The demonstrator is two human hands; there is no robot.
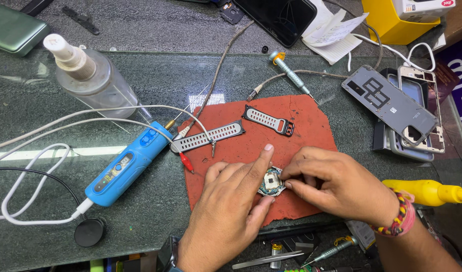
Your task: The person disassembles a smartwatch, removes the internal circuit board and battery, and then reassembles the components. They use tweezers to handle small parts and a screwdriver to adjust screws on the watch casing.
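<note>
Head camera looks steeply down, close over the red mat on the workbench.

The opened watch body lay face-down on the red mat, a small round case with its back off, showing a pale square component and teal-tinted circuitry inside a light rim. It sat pinched between both hands: thumb and forefinger of the left hand closed around its left edge, with the forefinger stretched up past the case, while the fingertips of the right hand pressed on its right edge and top.
</note>
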